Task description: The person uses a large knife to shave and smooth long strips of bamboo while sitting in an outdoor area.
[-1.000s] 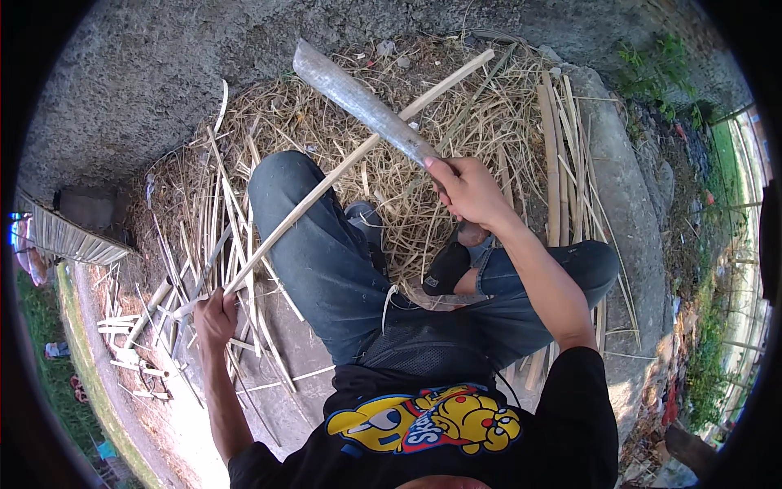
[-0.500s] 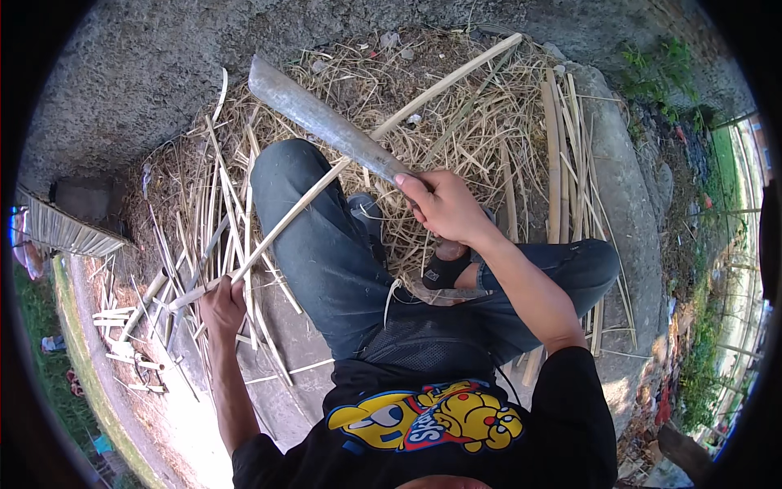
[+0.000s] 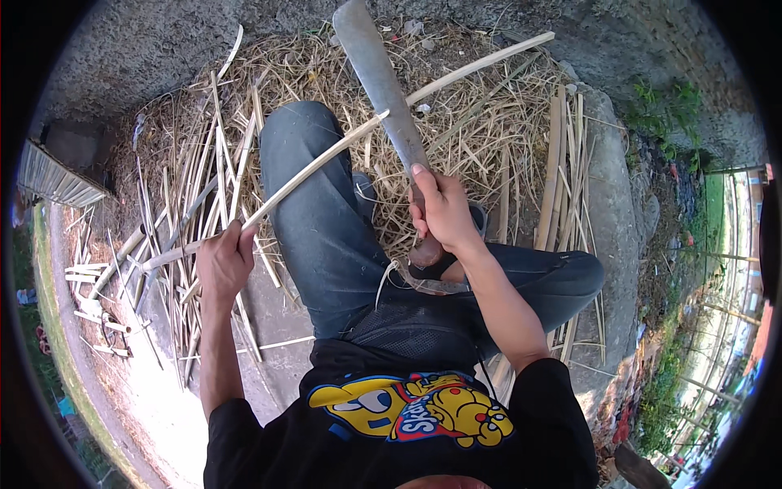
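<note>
My left hand (image 3: 224, 262) is closed around a long, pale bamboo strip (image 3: 314, 167) near its lower left end. The strip slants over my bent left knee and up to the far right. Wrapped round the handle of a machete, my right hand (image 3: 444, 210) is in front of my crossed legs. The broad grey blade of the machete (image 3: 383, 90) points away from me and crosses the strip. A small raised sliver shows on the strip beside the blade's edge. The rounded brown handle end juts below my fist.
Thin bamboo shavings (image 3: 481, 163) cover the ground ahead of me. Several loose strips (image 3: 220, 155) lie to my left, with cut bamboo pieces (image 3: 114, 265) beyond. More long slats (image 3: 558, 175) lie at right on a concrete slab (image 3: 615, 212). A rough wall (image 3: 187, 57) rises at the far side.
The machete has swung from pointing far left to pointing nearly straight away from me. The strip has shifted slightly right, and my left hand has moved a little away from my body.
</note>
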Motion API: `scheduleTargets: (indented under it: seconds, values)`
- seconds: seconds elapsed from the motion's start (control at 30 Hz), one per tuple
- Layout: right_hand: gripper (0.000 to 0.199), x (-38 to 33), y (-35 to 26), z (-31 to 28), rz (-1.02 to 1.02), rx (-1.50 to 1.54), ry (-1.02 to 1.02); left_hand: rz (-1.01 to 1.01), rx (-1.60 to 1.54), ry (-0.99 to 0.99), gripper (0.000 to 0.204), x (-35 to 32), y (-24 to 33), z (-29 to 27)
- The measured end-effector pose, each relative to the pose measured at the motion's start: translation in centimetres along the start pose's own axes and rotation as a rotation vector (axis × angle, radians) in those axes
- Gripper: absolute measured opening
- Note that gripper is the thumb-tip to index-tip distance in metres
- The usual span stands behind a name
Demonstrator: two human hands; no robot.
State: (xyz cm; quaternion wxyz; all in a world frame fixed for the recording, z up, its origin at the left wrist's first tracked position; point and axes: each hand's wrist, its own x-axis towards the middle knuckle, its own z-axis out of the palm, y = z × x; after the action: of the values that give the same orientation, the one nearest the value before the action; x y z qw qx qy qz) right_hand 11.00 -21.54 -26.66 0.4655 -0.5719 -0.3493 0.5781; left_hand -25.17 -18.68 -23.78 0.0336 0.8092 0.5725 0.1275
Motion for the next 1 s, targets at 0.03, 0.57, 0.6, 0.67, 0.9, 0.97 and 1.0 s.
scheduleTargets:
  seconds: [0.03,0.57,0.6,0.67,0.9,0.97,1.0]
  values:
    - [0.050,-0.3,-0.1,0.1,0.057,0.083,0.004,-0.006,0.019,0.000,0.037,-0.3,0.3,0.0]
    - [0.046,0.1,-0.1,-1.3,0.108,0.244,0.127,0.125,0.037,0.008,0.040,1.1,6.0,0.4]
    - [0.046,0.3,0.0,-1.7,0.073,0.211,0.136,0.129,0.044,-0.003,0.040,1.2,6.2,0.5]
    - [0.045,0.8,-0.5,-1.7,0.046,0.189,0.171,0.133,0.064,-0.014,0.040,1.6,6.3,0.8]
    - [0.045,1.7,-2.7,0.3,0.039,0.342,0.181,0.148,0.099,0.099,0.040,3.4,5.5,1.2]
    - [0.045,2.5,-2.3,0.2,0.207,0.513,0.017,0.149,0.133,0.107,0.040,3.7,5.3,0.9]
    - [0.045,2.7,-2.3,0.0,0.268,0.534,-0.031,0.150,0.166,0.115,0.039,3.8,5.3,0.6]
